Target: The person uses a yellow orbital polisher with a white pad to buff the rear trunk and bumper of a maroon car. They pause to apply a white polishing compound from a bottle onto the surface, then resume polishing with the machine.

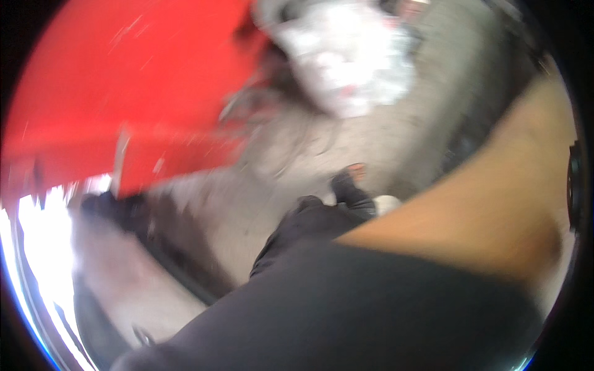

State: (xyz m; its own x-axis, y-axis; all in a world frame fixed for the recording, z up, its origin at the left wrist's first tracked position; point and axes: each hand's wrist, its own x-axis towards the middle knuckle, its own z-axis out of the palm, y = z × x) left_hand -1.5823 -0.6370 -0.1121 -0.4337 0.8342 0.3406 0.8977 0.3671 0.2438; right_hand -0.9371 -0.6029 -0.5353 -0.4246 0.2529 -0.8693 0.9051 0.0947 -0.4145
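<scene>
Pretty blurry, but I'd guess this is between grabs. Both hands are out of view, so can't tell what either grip's doing. White bundle's up top beside the red panel, apart from the bare arm. Handling it calls for reaching over.

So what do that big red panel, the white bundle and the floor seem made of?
Red panel: perhaps smooth painted metal, its even colour marked by pale streaks. White bundle: possibly thin, shiny plastic, bright and crumpled-looking, though blur leaves it open. Floor: probably concrete, judging by its dull, patchy grey.
</scene>
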